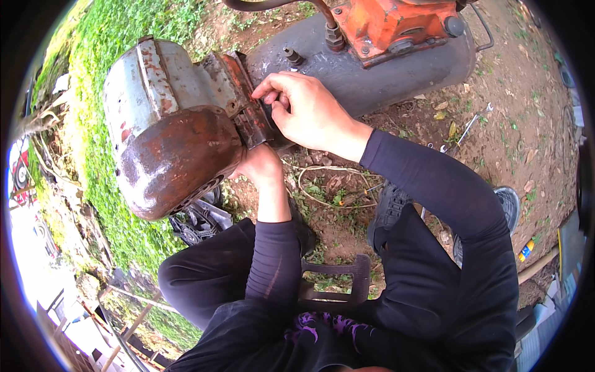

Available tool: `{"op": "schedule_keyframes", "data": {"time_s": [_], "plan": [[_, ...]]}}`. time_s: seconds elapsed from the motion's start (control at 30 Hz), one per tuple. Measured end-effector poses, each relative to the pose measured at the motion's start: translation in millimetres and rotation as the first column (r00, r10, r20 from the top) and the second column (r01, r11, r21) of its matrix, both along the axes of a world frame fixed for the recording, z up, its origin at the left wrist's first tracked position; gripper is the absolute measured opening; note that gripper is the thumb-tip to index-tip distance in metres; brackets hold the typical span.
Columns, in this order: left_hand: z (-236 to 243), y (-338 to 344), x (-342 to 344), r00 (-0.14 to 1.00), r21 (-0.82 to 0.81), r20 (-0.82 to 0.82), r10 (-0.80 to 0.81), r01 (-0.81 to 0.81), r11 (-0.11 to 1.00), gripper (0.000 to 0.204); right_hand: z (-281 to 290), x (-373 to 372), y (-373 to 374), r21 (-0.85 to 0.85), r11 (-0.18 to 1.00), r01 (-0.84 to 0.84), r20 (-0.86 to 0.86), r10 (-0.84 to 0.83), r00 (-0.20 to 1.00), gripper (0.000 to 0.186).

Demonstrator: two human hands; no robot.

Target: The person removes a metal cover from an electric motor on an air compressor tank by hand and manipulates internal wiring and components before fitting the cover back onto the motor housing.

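Note:
A rusty electric motor [167, 102], grey on top and brown below, sits at the left end of a dark grey cylindrical tank [390, 80]. Between them is a rusty orange metal bracket [250, 124]. My right hand [310, 115] is over the bracket with its fingers curled in, the index fingertip at the bracket's edge. Anything pinched there is too small to make out. Below the bracket, my left hand [263, 166] reaches in beside the motor's underside, and its fingers are hidden behind the metal.
An orange compressor head [396, 28] stands on the tank, with a dark hose [279, 5] joined to a fitting. Wrenches [468, 130] lie on the dirt at right. A thin cable [322, 168] loops between my feet. Grass [133, 248] borders the left.

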State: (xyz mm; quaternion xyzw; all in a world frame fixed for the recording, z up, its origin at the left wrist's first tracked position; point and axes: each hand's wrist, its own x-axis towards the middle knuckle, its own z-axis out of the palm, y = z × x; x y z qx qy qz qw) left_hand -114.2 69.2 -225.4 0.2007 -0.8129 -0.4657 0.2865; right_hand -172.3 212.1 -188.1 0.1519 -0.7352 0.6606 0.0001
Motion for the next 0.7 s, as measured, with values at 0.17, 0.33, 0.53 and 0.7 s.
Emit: {"op": "schedule_keyframes", "data": {"time_s": [0.17, 0.33, 0.53, 0.7], "plan": [[3.3, 8.4, -5.5, 0.989, 0.322, -0.144, 0.034, 0.014, 0.947, 0.038, -0.3, 2.4, -1.4, -0.012, 1.000, -0.028, 0.017, 0.029, 0.999, 0.024], [-4.7, 3.6, -4.1, 0.999, -0.043, -0.038, -0.014, 0.013, 0.999, 0.034, -0.9, 4.1, 0.8, 0.034, 0.999, -0.024, 0.008, 0.024, 1.000, 0.025], [-6.8, -0.6, -3.4, 0.990, -0.094, -0.080, -0.114, 0.107, 0.990, 0.028, -4.5, 3.7, -4.6, 0.049, 0.998, -0.028, -0.040, 0.030, 0.999, 0.024], [-11.7, -3.9, 3.8, 0.984, -0.059, -0.136, -0.116, 0.109, 0.992, 0.031, -3.8, 5.1, -6.4, 0.057, 0.998, -0.008, -0.010, 0.009, 1.000, 0.026]]}}
